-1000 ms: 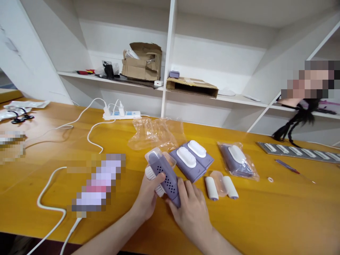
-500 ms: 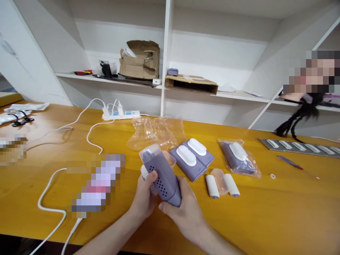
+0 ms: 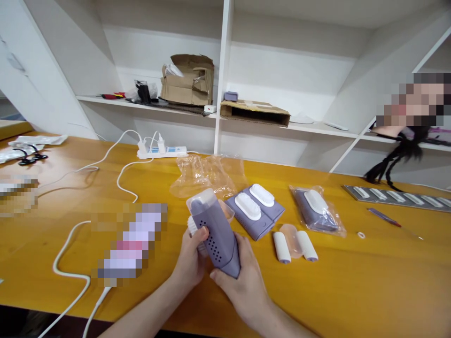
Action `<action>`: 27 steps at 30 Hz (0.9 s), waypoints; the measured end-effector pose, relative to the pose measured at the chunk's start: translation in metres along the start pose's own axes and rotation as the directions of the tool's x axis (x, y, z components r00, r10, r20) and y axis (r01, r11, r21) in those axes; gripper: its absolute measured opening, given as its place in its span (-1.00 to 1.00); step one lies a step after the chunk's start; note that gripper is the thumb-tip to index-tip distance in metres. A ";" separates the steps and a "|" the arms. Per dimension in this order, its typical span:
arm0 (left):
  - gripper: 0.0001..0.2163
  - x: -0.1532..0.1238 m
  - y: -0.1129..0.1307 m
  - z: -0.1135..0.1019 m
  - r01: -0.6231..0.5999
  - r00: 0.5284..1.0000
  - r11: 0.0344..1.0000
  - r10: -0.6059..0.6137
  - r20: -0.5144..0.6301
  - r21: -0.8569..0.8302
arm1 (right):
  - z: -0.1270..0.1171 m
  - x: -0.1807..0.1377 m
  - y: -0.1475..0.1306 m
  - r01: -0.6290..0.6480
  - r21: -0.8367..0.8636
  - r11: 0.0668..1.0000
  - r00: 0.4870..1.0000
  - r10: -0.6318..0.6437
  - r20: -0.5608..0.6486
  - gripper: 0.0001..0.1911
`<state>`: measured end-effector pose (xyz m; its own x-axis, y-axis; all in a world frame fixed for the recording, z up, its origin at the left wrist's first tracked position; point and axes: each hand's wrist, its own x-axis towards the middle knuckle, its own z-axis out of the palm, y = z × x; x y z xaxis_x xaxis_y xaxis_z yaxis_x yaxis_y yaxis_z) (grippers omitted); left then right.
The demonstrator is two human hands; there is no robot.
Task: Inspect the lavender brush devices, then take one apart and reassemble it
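Both hands hold a purple device (image 3: 215, 232) with rows of small holes and a clear cap at its top, tilted above the yellow table (image 3: 369, 286). My left hand (image 3: 190, 260) wraps its left side, thumb on the body, beside a white bristle brush part (image 3: 192, 226). My right hand (image 3: 243, 279) grips the device's lower end from below. Just right of the device lie two purple units with white brush heads (image 3: 254, 211). Two white rollers (image 3: 295, 245) lie beside a pale cap.
A bagged purple unit (image 3: 317, 210) sits to the right, crumpled clear plastic (image 3: 206, 176) behind. White cables (image 3: 70, 272) and a power strip (image 3: 162, 151) are on the left. A tray strip (image 3: 398, 196) and a purple pen (image 3: 382, 217) lie far right. Cardboard boxes (image 3: 186, 80) stand on the shelves.
The device has been lifted and tipped more upright in both hands. My right hand moved from lying over its lower end to gripping it from beneath.
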<state>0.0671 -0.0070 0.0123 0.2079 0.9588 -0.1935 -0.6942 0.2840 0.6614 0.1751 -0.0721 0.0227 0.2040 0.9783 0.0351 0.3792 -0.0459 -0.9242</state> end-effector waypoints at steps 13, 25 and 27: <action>-0.63 -0.001 0.003 0.002 -0.060 0.996 0.998 0.059 -0.064 -0.004 | 0.003 -0.004 0.005 0.018 0.071 0.997 1.000 -0.019 0.014 -0.36; -0.71 0.006 0.003 0.006 -0.057 0.998 0.996 0.055 0.023 0.064 | -0.002 0.013 0.015 0.005 0.202 0.979 0.997 -0.021 0.078 -0.33; -0.70 0.007 0.004 0.007 -0.079 0.997 0.993 0.078 0.016 0.087 | -0.005 0.014 0.015 0.059 0.111 0.992 0.995 -0.067 0.071 -0.32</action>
<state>0.0703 0.0009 0.0183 0.1643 0.9779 -0.1296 -0.6462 0.2060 0.7349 0.1885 -0.0598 0.0109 0.1136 0.9910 0.0704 0.2884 0.0349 -0.9569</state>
